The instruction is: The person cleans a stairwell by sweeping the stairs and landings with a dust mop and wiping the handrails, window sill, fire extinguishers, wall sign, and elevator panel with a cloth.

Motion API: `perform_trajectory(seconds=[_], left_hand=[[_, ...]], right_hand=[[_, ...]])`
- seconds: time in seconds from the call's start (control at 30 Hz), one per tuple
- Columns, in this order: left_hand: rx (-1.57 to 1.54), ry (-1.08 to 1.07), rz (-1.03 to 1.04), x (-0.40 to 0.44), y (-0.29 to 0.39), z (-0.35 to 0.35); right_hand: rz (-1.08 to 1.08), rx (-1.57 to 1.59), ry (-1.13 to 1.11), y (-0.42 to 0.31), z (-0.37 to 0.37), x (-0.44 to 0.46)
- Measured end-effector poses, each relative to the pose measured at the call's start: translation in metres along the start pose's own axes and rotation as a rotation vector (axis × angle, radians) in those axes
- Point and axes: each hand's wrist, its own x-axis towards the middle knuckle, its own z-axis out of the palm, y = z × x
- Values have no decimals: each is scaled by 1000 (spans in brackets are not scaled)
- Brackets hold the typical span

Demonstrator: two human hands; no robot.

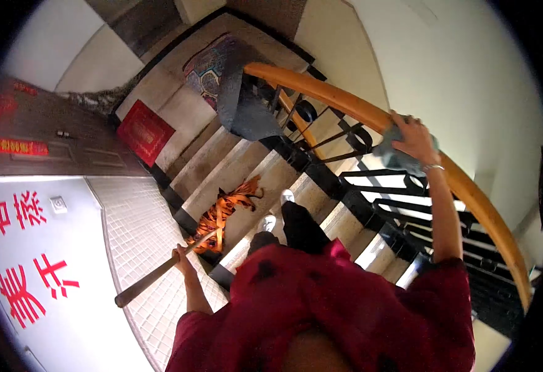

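My left hand (183, 259) is closed around a wooden stick (144, 288) that slants down toward a mop head of orange and black cloth strips (222, 214). The strips lie on a stair step at the left. At the right, my right hand (415, 141) rests on a grey-green cloth (395, 152), pressing it against the wooden handrail (345, 99). Its fingers reach over the rail with the cloth under them.
Stone steps (212, 177) run up to a landing with a red mat (145, 133) and a patterned rug (206, 74). Grey fabric (249, 115) drapes near the rail's end. Black metal balusters (401, 204) line the right; a dark door (67, 139) stands left.
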Motion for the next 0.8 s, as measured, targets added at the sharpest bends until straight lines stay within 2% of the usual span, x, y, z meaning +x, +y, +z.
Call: perform_trajectory(seconds=[0.07, 0.13, 0.23, 0.4, 0.43, 0.47, 0.53, 0.57, 0.67, 0.73, 0.8], left_hand=[[-51, 9, 39, -9, -19, -9], [17, 136, -80, -21, -26, -4], [-25, 246, -24, -35, -40, 7], [-107, 302, -109, -39, -28, 17], [-94, 333, -111, -42, -26, 18], [-64, 369, -169, -44, -18, 22], [-111, 310, -112, -35, -50, 7], [-93, 328, -114, -32, -49, 7], [-227, 432, -93, -16, -41, 11], [-184, 389, -18, 10, -58, -10], [-122, 342, -29, 33, -48, -23]], right_hand=[[-63, 61, 1, -28, 11, 48], [-111, 108, 9, -52, 27, 101], [-161, 117, 22, -97, 51, 171], [-235, 209, -71, -152, 55, 244], [-228, 179, -35, -157, 78, 266], [-222, 178, -40, -165, 68, 271], [-192, 190, -51, -183, 57, 275], [-190, 125, -22, -188, 65, 287], [-146, 245, -79, -200, 82, 317], [-150, 299, -95, -210, 83, 332], [-156, 290, -82, -224, 84, 354]])
